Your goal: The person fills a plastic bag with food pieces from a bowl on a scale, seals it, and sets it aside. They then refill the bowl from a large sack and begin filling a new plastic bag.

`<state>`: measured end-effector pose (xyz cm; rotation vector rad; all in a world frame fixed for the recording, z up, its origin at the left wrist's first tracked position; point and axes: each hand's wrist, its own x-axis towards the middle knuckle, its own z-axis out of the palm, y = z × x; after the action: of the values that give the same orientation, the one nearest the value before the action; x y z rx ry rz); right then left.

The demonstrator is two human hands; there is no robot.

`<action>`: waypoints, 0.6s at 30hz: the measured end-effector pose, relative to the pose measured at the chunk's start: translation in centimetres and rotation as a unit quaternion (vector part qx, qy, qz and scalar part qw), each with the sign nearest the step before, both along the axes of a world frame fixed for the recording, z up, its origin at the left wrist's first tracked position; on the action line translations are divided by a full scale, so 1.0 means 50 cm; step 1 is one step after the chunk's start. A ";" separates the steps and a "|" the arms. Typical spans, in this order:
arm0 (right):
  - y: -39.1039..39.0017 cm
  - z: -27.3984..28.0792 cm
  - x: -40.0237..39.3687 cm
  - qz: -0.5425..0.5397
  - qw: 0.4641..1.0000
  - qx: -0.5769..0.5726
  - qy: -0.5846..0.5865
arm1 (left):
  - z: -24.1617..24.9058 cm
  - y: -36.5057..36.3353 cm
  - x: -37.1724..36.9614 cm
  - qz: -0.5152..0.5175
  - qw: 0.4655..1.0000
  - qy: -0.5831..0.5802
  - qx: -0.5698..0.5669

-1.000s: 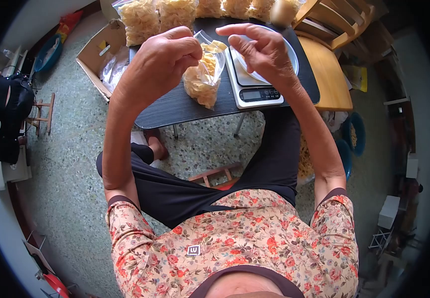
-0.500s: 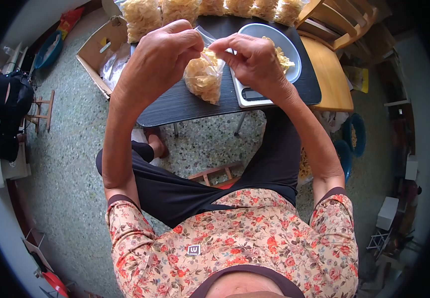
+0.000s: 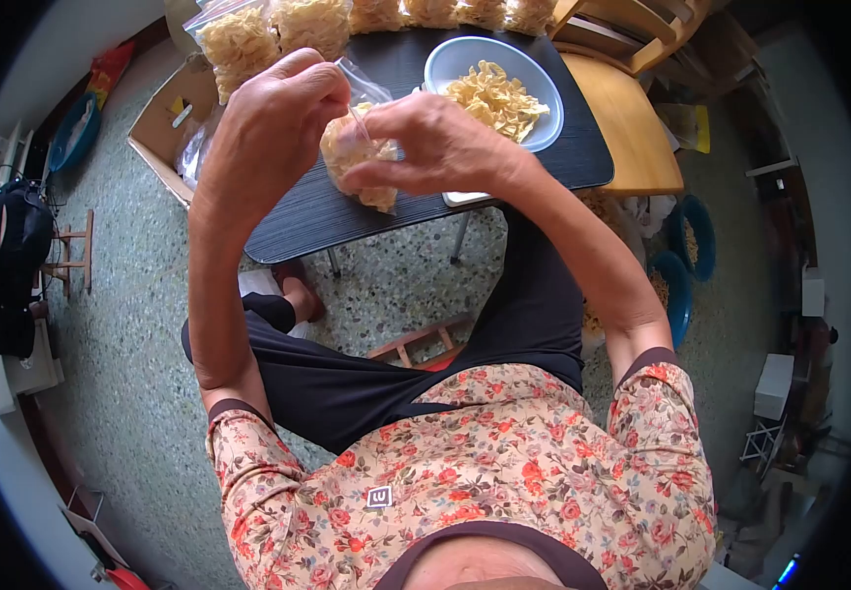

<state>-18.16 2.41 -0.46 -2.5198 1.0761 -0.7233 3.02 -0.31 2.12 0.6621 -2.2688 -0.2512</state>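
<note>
A clear plastic bag [image 3: 345, 155] of pale dried slices stands on the near part of the dark table [image 3: 293, 234]. My left hand [image 3: 288, 113] pinches the bag's top edge from the left, its fingers closed together. From the right, my right hand [image 3: 440, 146] grips the bag, fingers near the mouth and thumb lower on the front. Loose bag film sticks up behind the fingers. Just right of my hands, a pale blue bowl [image 3: 434, 74] holds more loose dried slices. It sits on a white scale [image 3: 467, 198], mostly hidden by my right hand and forearm.
Several filled bags [image 3: 309, 27] line the table's far edge. An open cardboard box [image 3: 157, 147] stands left of the table, and a wooden chair [image 3: 632, 152] adjoins its right side. Blue basins [image 3: 679, 300] stand on the floor at right.
My right hand has gone from pinching the bag's top edge to gripping its side, thumb lower down. My left hand still pinches the top. The whole view has shifted a little.
</note>
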 end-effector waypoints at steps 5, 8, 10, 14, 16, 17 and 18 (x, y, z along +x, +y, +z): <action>0.019 0.046 -0.115 -0.119 0.968 0.134 -0.176 | -0.003 0.000 -0.002 0.004 1.000 0.002 -0.021; -0.003 0.021 -0.210 -0.202 0.977 0.032 -0.052 | -0.006 0.001 -0.009 0.014 1.000 -0.001 -0.020; -0.003 0.004 -0.238 -0.208 0.978 0.019 -0.007 | -0.011 0.000 -0.014 0.034 0.999 0.020 -0.028; -0.012 -0.025 -0.240 -0.203 0.978 -0.011 0.056 | -0.018 0.004 -0.025 0.048 0.998 0.020 -0.032; -0.014 -0.032 -0.232 -0.202 0.977 -0.005 0.064 | -0.023 0.000 -0.028 0.061 0.995 -0.002 -0.079; -0.016 -0.035 -0.230 -0.192 0.977 -0.016 0.096 | -0.023 -0.001 -0.028 0.061 0.995 -0.004 -0.078; -0.019 -0.037 -0.228 -0.180 0.975 -0.026 0.128 | -0.022 -0.002 -0.027 0.065 0.995 -0.013 -0.078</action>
<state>-29.56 1.46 -2.31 -2.5399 1.6523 -0.5271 1.64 -0.41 1.04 0.7311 -2.2315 -0.0019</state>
